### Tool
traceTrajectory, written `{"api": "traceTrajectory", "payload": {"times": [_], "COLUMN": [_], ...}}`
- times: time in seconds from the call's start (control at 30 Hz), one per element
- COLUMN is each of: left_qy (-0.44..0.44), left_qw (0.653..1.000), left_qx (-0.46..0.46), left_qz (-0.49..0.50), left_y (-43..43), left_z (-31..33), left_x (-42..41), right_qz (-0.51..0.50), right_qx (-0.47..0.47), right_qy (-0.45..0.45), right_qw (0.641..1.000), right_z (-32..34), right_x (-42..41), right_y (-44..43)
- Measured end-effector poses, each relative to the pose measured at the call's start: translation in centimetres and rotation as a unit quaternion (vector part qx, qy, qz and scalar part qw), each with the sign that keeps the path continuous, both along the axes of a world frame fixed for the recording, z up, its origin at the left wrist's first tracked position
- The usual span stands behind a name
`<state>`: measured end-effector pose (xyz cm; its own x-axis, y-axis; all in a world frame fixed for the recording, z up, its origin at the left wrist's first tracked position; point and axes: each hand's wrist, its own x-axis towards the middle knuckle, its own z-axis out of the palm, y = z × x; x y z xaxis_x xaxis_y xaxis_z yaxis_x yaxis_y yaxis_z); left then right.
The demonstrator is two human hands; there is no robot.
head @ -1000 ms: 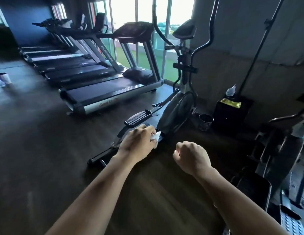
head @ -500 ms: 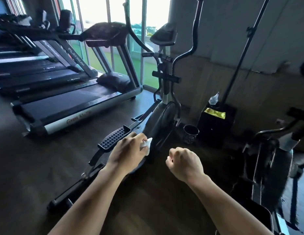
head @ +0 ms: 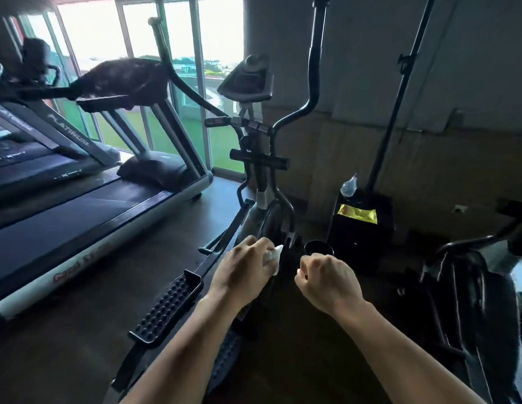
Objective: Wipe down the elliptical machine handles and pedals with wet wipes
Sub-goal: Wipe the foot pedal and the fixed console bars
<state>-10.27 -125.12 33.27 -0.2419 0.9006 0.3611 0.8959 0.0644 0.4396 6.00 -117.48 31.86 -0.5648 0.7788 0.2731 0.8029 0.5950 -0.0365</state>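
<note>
The left hand (head: 242,269) grips a white wet wipe (head: 273,256), fingers curled round it and a corner poking out past the knuckles. It is held low in front of the elliptical machine (head: 264,170), near the flywheel housing. The right hand (head: 326,282) is a closed fist just to the right of the wipe, with nothing visible in it.

The elliptical shows two long swing handles (head: 318,53), one short crossbar with grips below the console, and two studded pedals: one (head: 166,310) to the left of the left forearm, the other partly hidden under it.

Left of the elliptical stand two treadmills. A grey upright (head: 70,135) reads "PLATINUM", and red lettering on the nearer side rail (head: 82,266) is too blurred to read.

Right of the elliptical's base sit one dark cup (head: 318,246) and one black box (head: 361,243) with a yellow label, its print unreadable, and one clear bottle (head: 348,185) on top.
</note>
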Motion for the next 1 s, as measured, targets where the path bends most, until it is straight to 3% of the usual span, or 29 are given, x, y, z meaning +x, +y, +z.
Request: {"api": "traceTrajectory", "payload": {"times": [0.27, 0.67, 1.0], "left_qy": [-0.020, -0.014, -0.033], "left_qw": [0.999, 0.999, 0.991], "left_qx": [0.001, 0.021, 0.088], "left_qz": [-0.034, 0.033, 0.093], "left_y": [14.8, 36.2, 46.6], "left_z": [-0.3, 0.2, 2.2], "left_x": [-4.8, -11.1, -17.7], "right_qz": [-0.030, 0.022, 0.088], "right_qx": [-0.011, -0.003, -0.004], "right_qy": [0.012, 0.047, 0.091], "right_qw": [0.999, 0.999, 0.992], "right_z": [-0.8, 1.8, 5.0], "right_x": [-5.0, -11.9, -18.7], "right_y": [13.8, 37.7, 48.1]}}
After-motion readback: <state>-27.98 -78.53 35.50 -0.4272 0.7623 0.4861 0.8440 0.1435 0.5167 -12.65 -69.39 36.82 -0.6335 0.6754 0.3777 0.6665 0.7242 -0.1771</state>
